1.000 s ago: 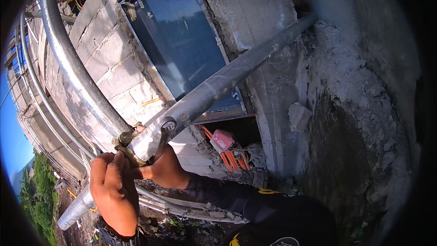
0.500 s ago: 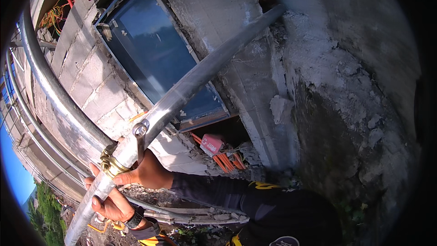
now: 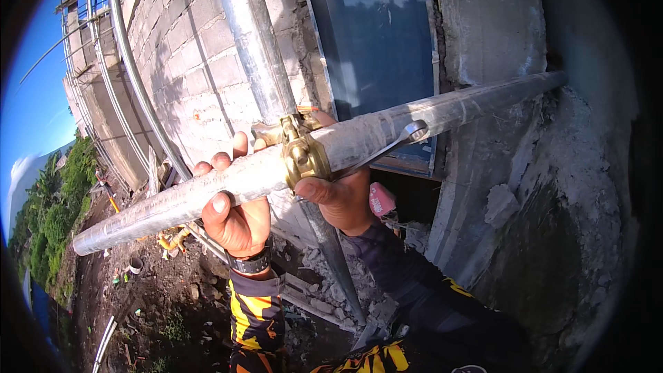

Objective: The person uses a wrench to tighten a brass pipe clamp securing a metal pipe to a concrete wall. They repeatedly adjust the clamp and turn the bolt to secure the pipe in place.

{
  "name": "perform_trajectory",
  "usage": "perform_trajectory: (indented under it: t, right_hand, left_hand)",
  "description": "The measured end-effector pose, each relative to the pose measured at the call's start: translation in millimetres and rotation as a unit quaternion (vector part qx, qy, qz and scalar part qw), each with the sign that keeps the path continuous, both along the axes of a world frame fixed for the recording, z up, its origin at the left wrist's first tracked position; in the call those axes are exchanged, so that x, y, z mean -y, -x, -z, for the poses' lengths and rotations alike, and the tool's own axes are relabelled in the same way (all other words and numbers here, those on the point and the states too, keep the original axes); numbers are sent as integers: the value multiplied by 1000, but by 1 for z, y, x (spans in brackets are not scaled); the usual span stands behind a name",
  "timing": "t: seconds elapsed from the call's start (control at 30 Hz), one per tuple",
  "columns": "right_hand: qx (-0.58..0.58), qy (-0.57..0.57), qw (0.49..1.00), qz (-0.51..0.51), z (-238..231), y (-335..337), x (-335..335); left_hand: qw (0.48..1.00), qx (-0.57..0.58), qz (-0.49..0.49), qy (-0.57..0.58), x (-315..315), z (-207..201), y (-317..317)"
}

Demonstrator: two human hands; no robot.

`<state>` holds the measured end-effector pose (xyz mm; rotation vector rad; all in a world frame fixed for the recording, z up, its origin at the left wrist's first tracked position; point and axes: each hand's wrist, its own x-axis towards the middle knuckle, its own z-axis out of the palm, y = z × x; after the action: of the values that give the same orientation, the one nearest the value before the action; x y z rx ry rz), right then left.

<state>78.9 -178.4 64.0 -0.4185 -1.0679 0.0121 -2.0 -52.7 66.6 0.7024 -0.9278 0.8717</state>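
A grey metal scaffold pipe [image 3: 387, 128] slants across the view, rising to the right. Round it sits a brass-coloured scaffold clamp [image 3: 304, 157], where a second, upright pipe [image 3: 254, 34] meets it from behind. My left hand [image 3: 243, 226] wraps the slanting pipe left of the clamp, thumb in front and fingertips showing above. Close to the clamp, my right hand [image 3: 344, 202] grips from below, its thumb pressed against the clamp's lower edge. A ring-ended wrench [image 3: 400, 139] sticks out of that hand along the pipe; its other end is hidden.
Behind the pipes stands a block wall [image 3: 186, 48] with a blue-glazed window [image 3: 376, 34]. Curved metal pipes [image 3: 141, 83] run along the wall at left. Rubble and soil [image 3: 179, 297] lie below, with a small bucket [image 3: 136, 264]. Rough concrete [image 3: 587, 186] borders the right.
My view has turned, so the held pipe now lies flatter and the clamp appears farther right. Both hands remain around the pipe and clamp, with the wrench still in my right hand.
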Motion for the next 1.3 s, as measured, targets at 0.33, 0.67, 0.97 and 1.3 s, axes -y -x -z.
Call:
perform_trajectory:
  t: [0.33, 0.67, 0.97, 1.3]
  right_hand:
    - [-25, 17, 999, 26, -34, 4, -6]
    - [19, -7, 999, 28, -30, 2, -5]
    - [44, 11, 999, 26, -28, 1, 5]
    - [114, 131, 972, 159, -18, 7, 31]
  left_hand:
    - [999, -32, -25, 0, 2, -48, -3]
    - [978, -156, -110, -79, 39, -42, -27]
    - [980, -158, -95, -75, 6, -30, -39]
    - [971, -163, -154, -86, 19, -32, -38]
